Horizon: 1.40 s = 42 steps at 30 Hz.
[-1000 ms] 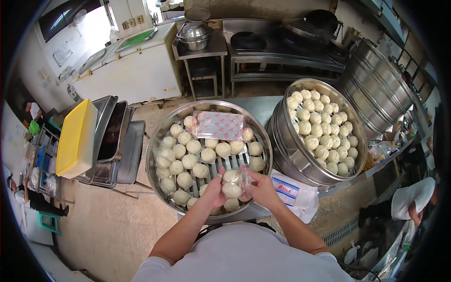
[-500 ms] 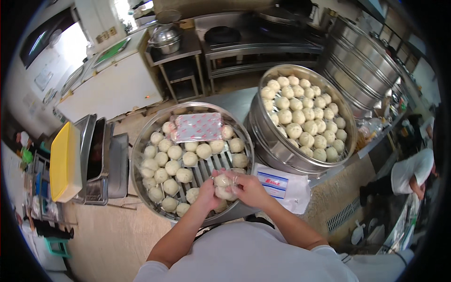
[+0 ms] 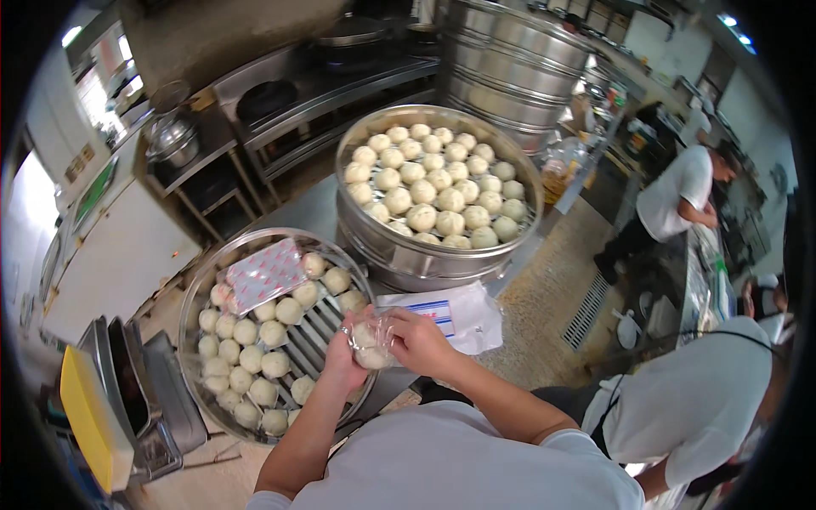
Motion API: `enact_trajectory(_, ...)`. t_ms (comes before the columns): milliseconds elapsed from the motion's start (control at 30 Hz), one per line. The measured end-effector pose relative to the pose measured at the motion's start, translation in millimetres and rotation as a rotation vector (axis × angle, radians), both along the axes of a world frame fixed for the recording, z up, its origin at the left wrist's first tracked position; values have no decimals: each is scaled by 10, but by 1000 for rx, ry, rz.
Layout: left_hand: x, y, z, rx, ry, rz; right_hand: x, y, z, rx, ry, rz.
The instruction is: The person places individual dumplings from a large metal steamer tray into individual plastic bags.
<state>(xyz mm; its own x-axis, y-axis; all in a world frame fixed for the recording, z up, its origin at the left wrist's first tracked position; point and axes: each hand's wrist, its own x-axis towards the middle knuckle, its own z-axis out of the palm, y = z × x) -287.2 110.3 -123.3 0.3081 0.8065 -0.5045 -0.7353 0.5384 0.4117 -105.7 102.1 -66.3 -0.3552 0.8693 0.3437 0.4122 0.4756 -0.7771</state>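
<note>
Holding a small clear bag of buns [image 3: 371, 342] between them, the left hand [image 3: 344, 361] and right hand [image 3: 418, 340] both grip it over the near edge of the round steamer tray [image 3: 194, 297]; beside that tray sits a fuller steamer [image 3: 527, 183] on the counter [image 3: 310, 204]

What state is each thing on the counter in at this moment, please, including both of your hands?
Left hand: gripping the bag.
Right hand: gripping the bag.
Clear bag: holds buns, off the tray.
Near steamer tray: partly emptied, slats bare.
Far steamer tray: full of buns.
Patterned packet: lying on buns.
</note>
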Motion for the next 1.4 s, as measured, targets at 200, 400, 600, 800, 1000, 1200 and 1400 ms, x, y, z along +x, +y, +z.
enact_trajectory(200, 236, 39, 190, -60, -72, -202, 179, -228, 330, -135, 121, -161)
enact_trajectory(400, 47, -32, 178, -83, -261, -293, 186, -277, 705, 266, -16, -285)
enact_trajectory(600, -318, -194, 64, 173, -36, -329, -38, -162, 676, -31, -77, -120)
enact_trajectory(800, -188, -348, 177, 965, 768, -130, -299, -35, 772, -45, 7, 42)
enact_trajectory(1000, -26, -350, 387, 828, 738, -22, -88, -74, 972, -378, 183, 156)
enact_trajectory(1200, 188, -255, 365, 734, 490, -85, 317, -265, 983, -466, 566, 97)
enact_trajectory(1400, 289, -254, 520, 553, 51, -317, 440, -554, 733, -194, 208, -133)
